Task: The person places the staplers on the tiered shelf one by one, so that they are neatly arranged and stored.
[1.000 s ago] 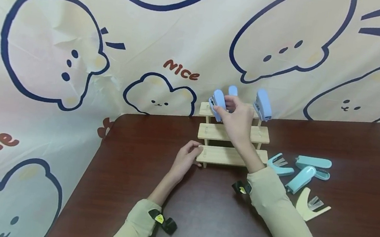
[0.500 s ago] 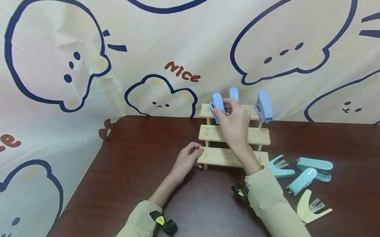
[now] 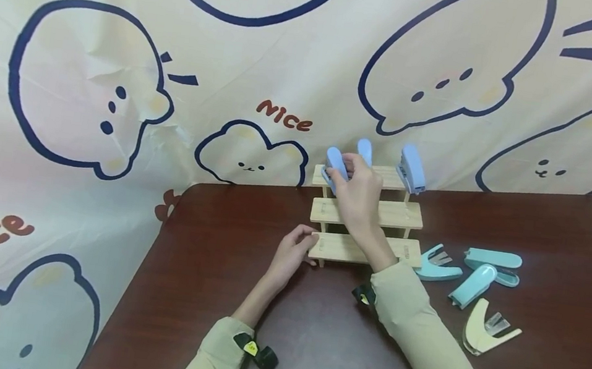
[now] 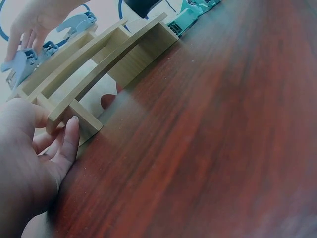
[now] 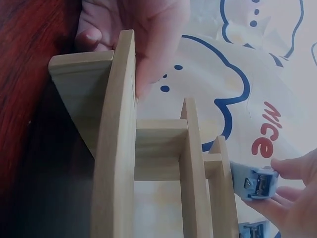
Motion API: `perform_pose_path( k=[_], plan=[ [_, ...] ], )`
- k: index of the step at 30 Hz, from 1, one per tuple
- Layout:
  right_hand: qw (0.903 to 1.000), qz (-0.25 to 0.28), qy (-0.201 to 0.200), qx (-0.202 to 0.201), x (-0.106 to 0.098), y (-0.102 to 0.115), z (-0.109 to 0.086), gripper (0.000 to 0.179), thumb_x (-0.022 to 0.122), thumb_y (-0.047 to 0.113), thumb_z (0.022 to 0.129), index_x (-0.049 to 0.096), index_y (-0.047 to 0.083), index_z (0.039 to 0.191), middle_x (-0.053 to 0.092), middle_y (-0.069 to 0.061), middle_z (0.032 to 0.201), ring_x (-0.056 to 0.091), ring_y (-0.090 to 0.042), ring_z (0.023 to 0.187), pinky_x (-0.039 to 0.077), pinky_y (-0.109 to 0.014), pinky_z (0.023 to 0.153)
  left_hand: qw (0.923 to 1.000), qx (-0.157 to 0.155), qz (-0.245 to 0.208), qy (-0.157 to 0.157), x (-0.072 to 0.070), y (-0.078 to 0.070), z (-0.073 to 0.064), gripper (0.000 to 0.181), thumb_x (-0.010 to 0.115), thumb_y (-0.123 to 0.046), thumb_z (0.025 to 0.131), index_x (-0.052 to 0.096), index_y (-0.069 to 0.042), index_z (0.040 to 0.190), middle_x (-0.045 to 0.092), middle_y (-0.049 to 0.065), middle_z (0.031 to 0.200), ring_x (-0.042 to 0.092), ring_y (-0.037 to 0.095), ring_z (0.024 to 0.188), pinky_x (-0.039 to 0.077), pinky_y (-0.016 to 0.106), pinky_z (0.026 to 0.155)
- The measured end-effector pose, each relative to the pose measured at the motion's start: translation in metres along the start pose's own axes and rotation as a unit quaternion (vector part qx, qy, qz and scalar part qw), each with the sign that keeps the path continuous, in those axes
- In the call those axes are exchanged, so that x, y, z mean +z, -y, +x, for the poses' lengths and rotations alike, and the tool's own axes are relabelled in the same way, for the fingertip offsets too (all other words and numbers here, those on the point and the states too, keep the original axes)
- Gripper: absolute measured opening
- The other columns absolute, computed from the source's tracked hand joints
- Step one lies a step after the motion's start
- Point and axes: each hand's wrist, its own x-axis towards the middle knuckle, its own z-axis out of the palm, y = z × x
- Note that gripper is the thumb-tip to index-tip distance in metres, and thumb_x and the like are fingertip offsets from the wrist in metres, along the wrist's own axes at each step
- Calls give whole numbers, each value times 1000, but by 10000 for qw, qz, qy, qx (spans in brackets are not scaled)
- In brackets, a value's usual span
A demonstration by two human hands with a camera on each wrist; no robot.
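In the head view my right hand (image 3: 360, 196) grips a blue stapler (image 3: 337, 164) at the left end of the top tier of a three-tier wooden stand (image 3: 340, 248). The right wrist view shows that stapler (image 5: 255, 182) between thumb and fingers, against the top tier. Two more blue staplers stand on that tier: one behind my hand (image 3: 365, 150), partly hidden, and one at the right end (image 3: 413, 169). My left hand (image 3: 289, 255) holds the left end of the bottom tier. In the left wrist view its thumb and fingers (image 4: 69, 141) curl round the board's end.
Right of the stand lie several more staplers on the dark wooden table (image 3: 319, 349): turquoise ones (image 3: 438, 265), two of them overlapping (image 3: 473, 286), and a pale yellow one (image 3: 484, 331) with its arms spread. A printed cloth (image 3: 268, 56) hangs behind the table's back edge.
My right hand has shifted slightly left along the top tier with the blue stapler in it. The left hand keeps its hold on the stand. The head view has tilted slightly.
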Motion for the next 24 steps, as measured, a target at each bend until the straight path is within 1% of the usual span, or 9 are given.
perform_pose_path(
  k=[6, 8, 10, 14, 17, 21, 24],
  plan=[
    [9964, -437, -220, -686, 9, -3, 2, 23, 79, 4, 91, 72, -11, 108, 74, -25, 102, 74, -37, 90, 63, -46, 79, 10000, -43, -19, 4, 0, 2, 0, 27, 57, -16, 105, 62, 5, 121, 62, 6, 95, 61, 13, 74, 59, 27, 63],
    [9948, -548, -246, -819, 11, -4, 3, 22, 78, 3, 92, 72, -12, 107, 74, -26, 98, 74, -38, 88, 63, -46, 78, 10000, -45, 24, 18, -1, 2, 1, 28, 57, -18, 105, 62, 5, 122, 63, 7, 96, 62, 13, 74, 60, 28, 64],
    [9936, -658, -223, -888, 12, -4, 4, 23, 78, 3, 92, 72, -12, 109, 74, -27, 99, 74, -38, 89, 63, -45, 80, 10000, -42, 44, 39, -1, 1, 1, 28, 57, -18, 105, 62, 5, 122, 63, 8, 96, 62, 14, 74, 60, 28, 65],
    [9909, -949, 33, -953, 11, -2, 5, 25, 75, 2, 94, 72, -11, 115, 74, -27, 96, 72, -35, 79, 63, -41, 75, 10000, -22, 48, 53, 0, 1, 1, 28, 56, -18, 105, 61, 5, 122, 63, 8, 97, 62, 15, 74, 60, 29, 64],
    [9883, -1179, 277, -929, 9, 0, 5, 28, 72, 2, 96, 71, -10, 121, 74, -26, 90, 67, -31, 67, 60, -39, 65, 10000, -26, 49, 39, 1, 1, 1, 28, 56, -18, 106, 61, 5, 122, 63, 8, 97, 62, 15, 74, 60, 29, 64],
    [9857, -1363, 562, -815, 7, 3, 5, 31, 66, 1, 97, 68, -9, 127, 72, -22, 81, 57, -27, 56, 50, -36, 51, 10000, -58, 48, 44, 0, 0, 1, 28, 56, -17, 106, 61, 5, 123, 63, 7, 97, 61, 13, 74, 61, 30, 65],
    [9848, -1402, 760, -696, 6, 4, 6, 34, 62, -1, 97, 66, -8, 130, 69, -20, 75, 52, -24, 52, 42, -32, 46, 9999, -100, 53, 69, -1, 0, 2, 28, 54, -15, 106, 60, 6, 124, 63, 6, 97, 61, 13, 73, 61, 32, 66]
  ],
)
